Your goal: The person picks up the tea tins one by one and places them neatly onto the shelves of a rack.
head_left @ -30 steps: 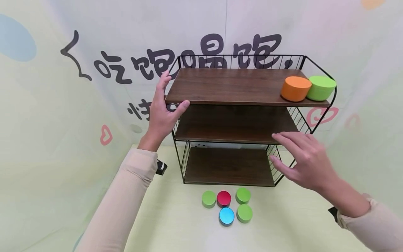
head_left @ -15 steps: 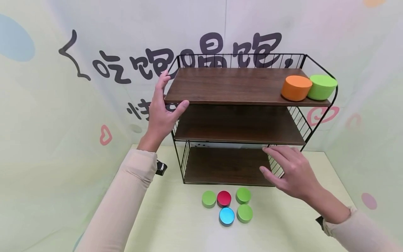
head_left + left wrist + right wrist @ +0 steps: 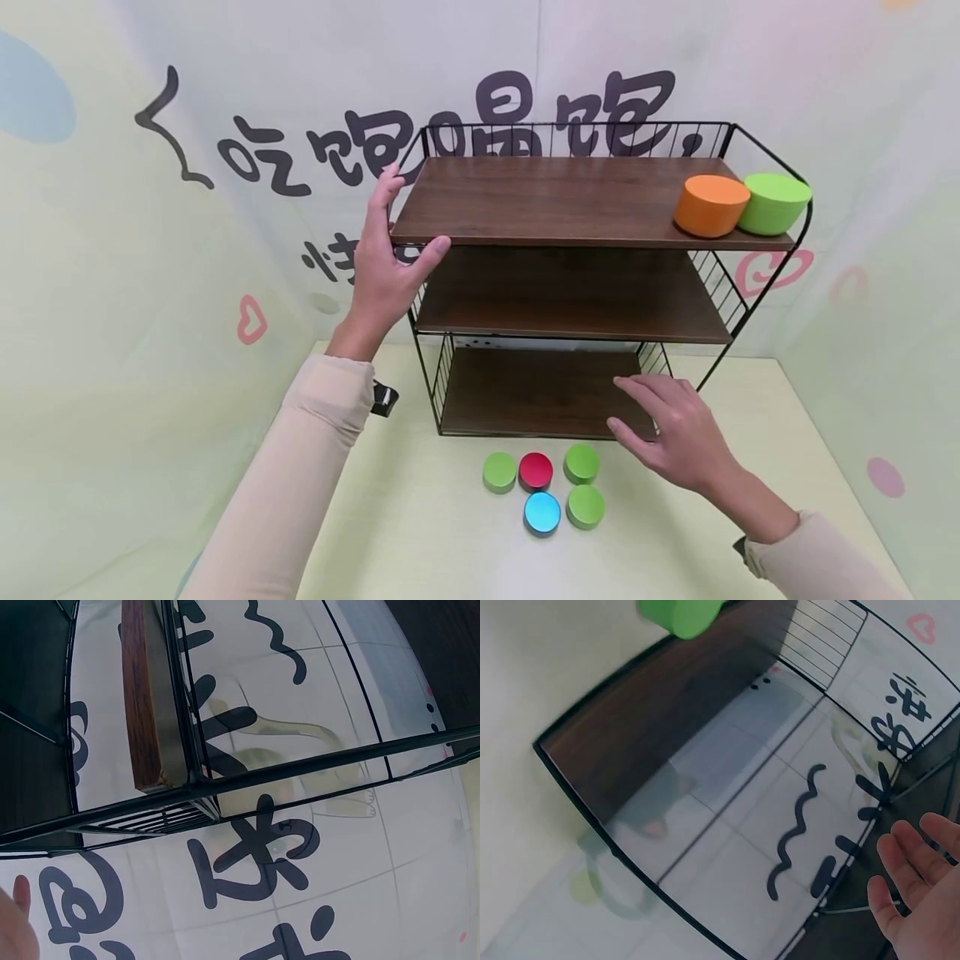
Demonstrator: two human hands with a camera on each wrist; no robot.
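A three-tier rack [image 3: 551, 237] of dark wooden boards and black wire stands at the back. My left hand [image 3: 390, 262] grips its top left corner, thumb over the front edge and fingers along the side. My right hand [image 3: 671, 433] hovers before the bottom shelf, fingers spread and holding nothing. In front of the rack lie several short round cylinders: a red one [image 3: 536, 472], a blue one [image 3: 542, 512] and three green ones, the front right green cylinder [image 3: 586, 506] among them.
An orange cylinder [image 3: 711, 205] and a light green cylinder [image 3: 775, 203] stand side by side at the top shelf's right front corner. Behind the rack hangs a printed cloth [image 3: 262, 75] with dark lettering. Pale tabletop [image 3: 420, 533] surrounds the cylinders.
My right hand has come down and leftward, from beside the middle shelf to the bottom one. My left hand keeps its grip on the rack. The cylinders stay where they were.
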